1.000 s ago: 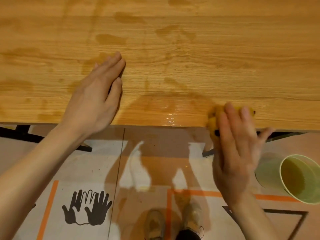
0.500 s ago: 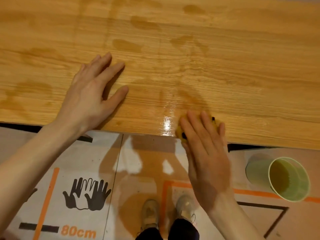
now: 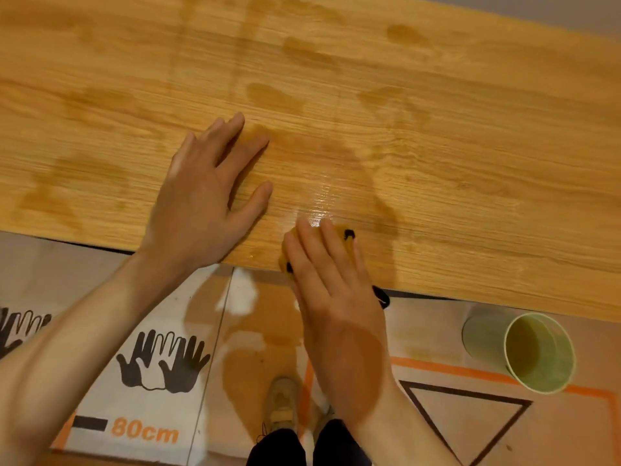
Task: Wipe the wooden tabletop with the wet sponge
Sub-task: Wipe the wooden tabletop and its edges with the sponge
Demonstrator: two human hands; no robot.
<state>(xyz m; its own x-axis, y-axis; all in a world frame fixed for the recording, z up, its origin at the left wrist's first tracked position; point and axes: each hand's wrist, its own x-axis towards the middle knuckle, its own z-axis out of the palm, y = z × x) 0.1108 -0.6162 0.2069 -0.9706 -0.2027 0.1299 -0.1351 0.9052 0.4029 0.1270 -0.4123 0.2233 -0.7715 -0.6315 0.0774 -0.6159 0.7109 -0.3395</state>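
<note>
The sponge (image 3: 347,234) is lying at the tabletop's (image 3: 437,163) near edge, under the right hand (image 3: 331,297); the left hand (image 3: 205,196) is resting just left of it.

Right hand (image 3: 336,297) pressing yellow sponge (image 3: 343,230) at tabletop (image 3: 470,163) edge, left hand (image 3: 201,203) flat

The left hand (image 3: 205,200) lay flat, fingers spread, on the tabletop (image 3: 470,163) near its front edge; just beside it, the right hand (image 3: 332,297) pressed down with straight fingers, forearm angled inward.
</note>
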